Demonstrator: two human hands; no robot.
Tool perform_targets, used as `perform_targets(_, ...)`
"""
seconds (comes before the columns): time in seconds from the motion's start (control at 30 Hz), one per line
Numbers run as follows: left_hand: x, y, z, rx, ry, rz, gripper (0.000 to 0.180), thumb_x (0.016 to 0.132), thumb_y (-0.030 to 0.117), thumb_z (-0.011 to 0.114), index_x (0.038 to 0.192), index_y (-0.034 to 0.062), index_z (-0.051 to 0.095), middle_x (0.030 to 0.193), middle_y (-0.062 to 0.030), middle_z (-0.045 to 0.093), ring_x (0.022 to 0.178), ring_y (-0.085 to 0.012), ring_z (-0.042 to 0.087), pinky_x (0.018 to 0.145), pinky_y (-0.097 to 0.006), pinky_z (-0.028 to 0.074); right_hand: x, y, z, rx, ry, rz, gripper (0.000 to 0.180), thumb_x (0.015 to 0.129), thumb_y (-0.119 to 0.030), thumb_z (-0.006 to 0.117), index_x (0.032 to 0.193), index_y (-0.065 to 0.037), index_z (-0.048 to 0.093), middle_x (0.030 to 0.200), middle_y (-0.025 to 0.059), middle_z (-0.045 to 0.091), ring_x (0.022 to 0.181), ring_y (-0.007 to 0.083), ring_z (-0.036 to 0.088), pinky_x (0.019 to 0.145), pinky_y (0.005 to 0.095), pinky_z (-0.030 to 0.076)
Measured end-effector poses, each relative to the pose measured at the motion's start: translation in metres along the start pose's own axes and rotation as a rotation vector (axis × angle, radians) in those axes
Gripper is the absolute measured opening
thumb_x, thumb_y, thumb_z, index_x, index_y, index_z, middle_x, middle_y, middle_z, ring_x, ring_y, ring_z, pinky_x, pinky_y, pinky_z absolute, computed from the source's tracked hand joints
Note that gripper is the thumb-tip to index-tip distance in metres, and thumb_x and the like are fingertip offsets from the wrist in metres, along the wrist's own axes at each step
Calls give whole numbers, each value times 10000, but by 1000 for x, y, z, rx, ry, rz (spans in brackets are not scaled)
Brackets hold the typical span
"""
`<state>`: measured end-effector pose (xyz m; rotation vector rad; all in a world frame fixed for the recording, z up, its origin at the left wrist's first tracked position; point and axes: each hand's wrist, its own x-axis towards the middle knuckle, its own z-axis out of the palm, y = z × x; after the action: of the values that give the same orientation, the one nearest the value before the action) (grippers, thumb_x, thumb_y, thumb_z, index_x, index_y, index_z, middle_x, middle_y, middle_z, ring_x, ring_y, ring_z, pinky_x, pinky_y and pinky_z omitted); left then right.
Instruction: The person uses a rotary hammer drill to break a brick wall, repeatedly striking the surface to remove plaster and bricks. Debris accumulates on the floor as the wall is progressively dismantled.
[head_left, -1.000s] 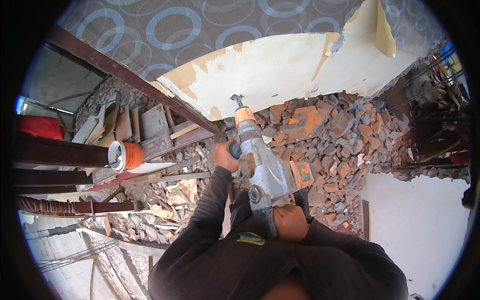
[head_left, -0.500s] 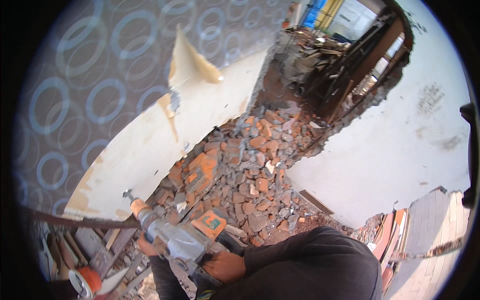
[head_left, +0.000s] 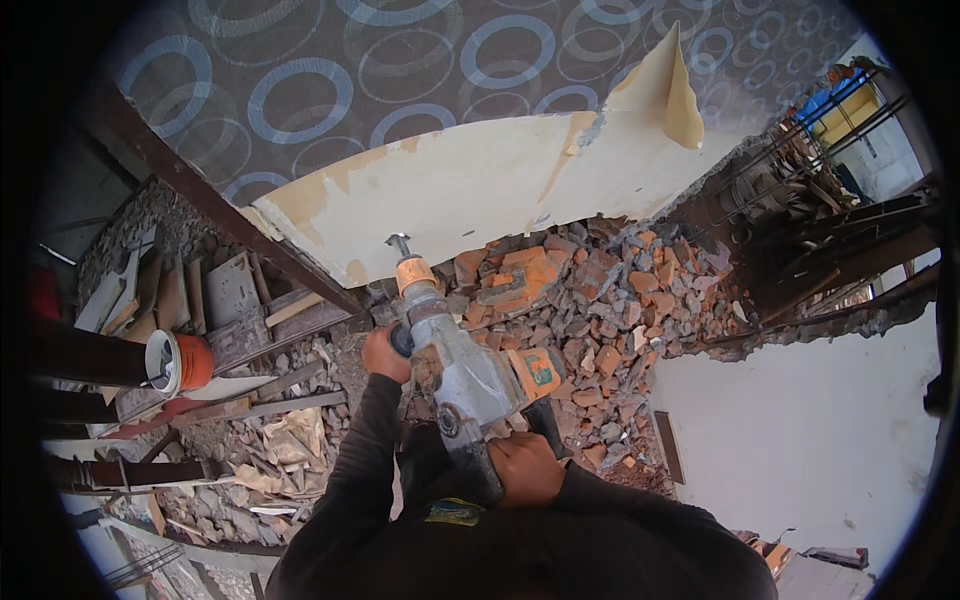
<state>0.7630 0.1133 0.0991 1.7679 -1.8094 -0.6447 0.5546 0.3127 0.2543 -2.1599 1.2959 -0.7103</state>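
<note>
I hold a heavy grey and orange demolition hammer in both hands, its bit pointing up at the cream plaster strip. My left hand grips the side handle near the front of the tool. My right hand is closed around the rear handle close to my chest. Both forearms wear dark sleeves. The bit tip sits at the lower edge of the plaster, beside a dark slanted metal beam.
A heap of broken red bricks and rubble lies right of the tool. Wallpaper with blue rings hangs above, one flap peeling. An orange and white bucket, boards and metal bars lie at left. A pale wall stands at right.
The view has swung back left and level. The hammer now sits centre frame, bit at the plaster edge; both hands keep their grip on it.
</note>
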Motion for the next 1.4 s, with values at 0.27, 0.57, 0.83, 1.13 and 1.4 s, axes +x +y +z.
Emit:
perform_targets(0.27, -10, 34, -31, -47, -79, 113, 277, 632, 198, 757, 888, 93, 740, 785, -175, 693, 783, -406, 673, 714, -463, 543, -17, -19, 5, -73, 198, 182, 552, 622, -311, 815, 1028, 11, 625, 917, 131, 659, 763, 337, 648, 760, 407, 497)
perform_targets(0.57, -6, 37, -50, -26, 122, 325, 201, 642, 192, 772, 792, 91, 684, 707, -154, 657, 680, -376, 659, 599, -434, 517, -18, -17, 36, 122, 417, 222, 445, 659, -273, 807, 932, 41, 649, 800, 144, 642, 682, 315, 636, 643, 395, 488)
perform_targets(0.83, 4, 36, -62, 39, 90, 420, 266, 611, 204, 803, 812, 80, 682, 704, -128, 651, 645, -354, 645, 609, -426, 509, -13, -10, 43, 205, 462, 198, 376, 668, -225, 786, 871, 63, 654, 810, 165, 663, 641, 317, 649, 586, 388, 510)
perform_targets(1.13, 6, 43, -64, 58, 99, 441, 313, 581, 229, 829, 797, 63, 677, 686, -133, 637, 640, -358, 639, 613, -420, 502, -16, -1, 46, 238, 442, 136, 403, 638, -243, 760, 840, 86, 646, 822, 200, 664, 663, 327, 660, 596, 400, 534)
perform_targets(1.4, 7, 31, -57, 75, 65, 376, 483, 568, 401, 889, 778, 34, 655, 681, -160, 619, 644, -373, 633, 618, -423, 500, -9, -1, 33, 219, 388, 124, 415, 588, -233, 699, 857, 80, 653, 842, 181, 673, 662, 292, 657, 593, 374, 536)
